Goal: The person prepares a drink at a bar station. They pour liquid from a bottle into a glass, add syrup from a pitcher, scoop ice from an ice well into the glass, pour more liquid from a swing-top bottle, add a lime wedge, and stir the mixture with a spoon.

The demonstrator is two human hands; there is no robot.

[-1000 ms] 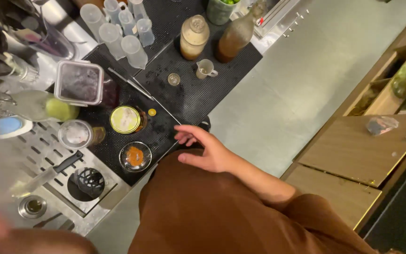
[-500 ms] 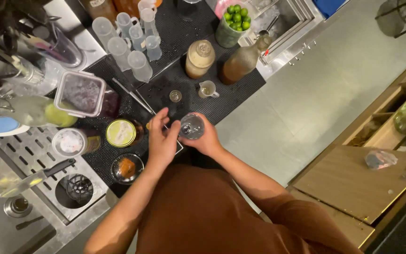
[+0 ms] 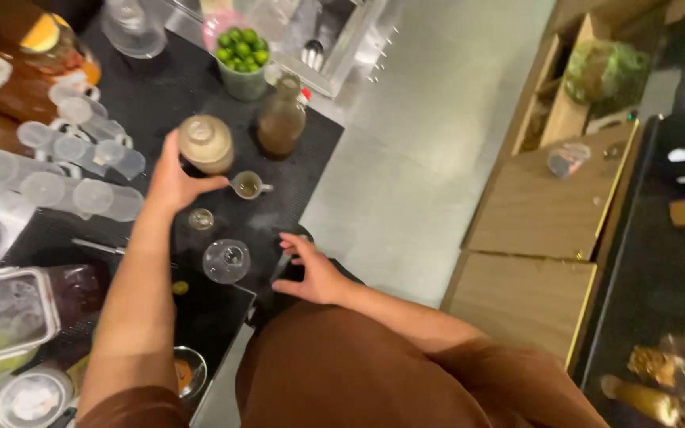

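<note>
Hands: left hand grips tan-lidded jar; right hand rests spread, empty, beside clear glass.

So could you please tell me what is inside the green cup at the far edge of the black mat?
The green cup is heaped with small green limes. Whatever lies beneath the top layer is hidden by the fruit and the cup's wall.

Rust-brown top (short sleeves), bare forearms, bare left hand, bare right hand
</note>
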